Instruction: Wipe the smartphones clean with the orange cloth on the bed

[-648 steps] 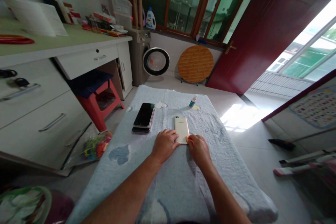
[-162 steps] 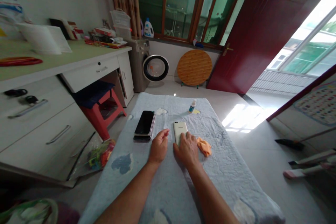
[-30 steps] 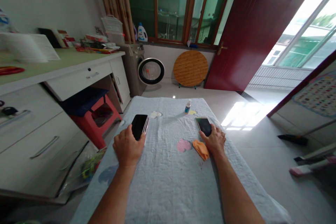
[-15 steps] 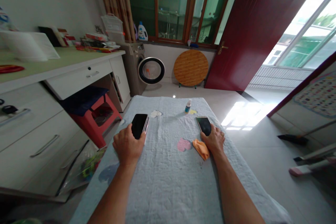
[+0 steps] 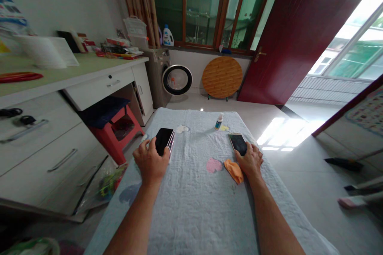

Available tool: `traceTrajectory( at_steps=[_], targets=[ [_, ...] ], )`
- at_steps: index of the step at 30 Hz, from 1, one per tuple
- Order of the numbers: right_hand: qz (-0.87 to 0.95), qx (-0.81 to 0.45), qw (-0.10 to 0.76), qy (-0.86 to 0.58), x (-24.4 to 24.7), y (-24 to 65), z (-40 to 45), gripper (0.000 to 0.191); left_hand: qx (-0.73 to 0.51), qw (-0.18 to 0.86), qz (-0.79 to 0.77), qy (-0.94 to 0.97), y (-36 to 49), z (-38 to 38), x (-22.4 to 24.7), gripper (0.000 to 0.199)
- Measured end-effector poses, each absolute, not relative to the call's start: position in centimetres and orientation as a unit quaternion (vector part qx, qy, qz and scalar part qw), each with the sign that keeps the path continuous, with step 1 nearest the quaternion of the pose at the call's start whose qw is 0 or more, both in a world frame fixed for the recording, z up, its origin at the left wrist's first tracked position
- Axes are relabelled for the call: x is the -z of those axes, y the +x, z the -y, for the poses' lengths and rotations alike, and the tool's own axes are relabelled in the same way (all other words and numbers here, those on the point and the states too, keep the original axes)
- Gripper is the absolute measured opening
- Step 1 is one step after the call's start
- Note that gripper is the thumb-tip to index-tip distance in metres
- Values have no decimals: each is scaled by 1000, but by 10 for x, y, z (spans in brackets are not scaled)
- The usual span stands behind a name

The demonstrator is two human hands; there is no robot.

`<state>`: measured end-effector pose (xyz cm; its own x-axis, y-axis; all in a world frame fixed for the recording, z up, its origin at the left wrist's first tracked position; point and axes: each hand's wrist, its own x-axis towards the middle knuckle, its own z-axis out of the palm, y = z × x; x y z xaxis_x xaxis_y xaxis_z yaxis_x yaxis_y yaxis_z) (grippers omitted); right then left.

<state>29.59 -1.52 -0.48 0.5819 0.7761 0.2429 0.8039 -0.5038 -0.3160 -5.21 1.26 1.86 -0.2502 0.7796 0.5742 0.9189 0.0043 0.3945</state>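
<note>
My left hand [image 5: 151, 162] is closed around the sides of a stack of smartphones [image 5: 164, 138], thumb on the right edge and fingers on the left. The top phone lies with its dark screen up. On the right, my right hand [image 5: 250, 159] grips the lower end of a single smartphone [image 5: 238, 143], also screen up, with a pale frame. Just below that phone lies a crumpled orange cloth [image 5: 233, 171], close to my right wrist. A small spray bottle [image 5: 219, 122] with a white cap stands upright farther back.
A pale blue quilted cloth with flower prints covers the table [image 5: 197, 215]. To the left are a red stool [image 5: 124, 127] and a white desk [image 5: 98, 87] with drawers. Beyond stand a washing machine with its door [image 5: 177, 80] open and a round wooden tabletop [image 5: 222, 77].
The whole scene has shifted slightly to the right as the camera turned. Both hands keep their hold on the phones, with no clear movement over the table.
</note>
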Motion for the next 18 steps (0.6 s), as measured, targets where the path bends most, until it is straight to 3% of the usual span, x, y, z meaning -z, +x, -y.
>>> traceTrajectory(
  at_steps=[10, 18],
  targets=[
    [462, 48, 240, -852, 4, 296, 16, 65, 347, 47, 713, -607, -52, -14, -15, 53],
    [475, 58, 268, -837, 3, 295, 16, 64, 346, 69, 721, -596, -51, -12, -21, 51]
  ],
)
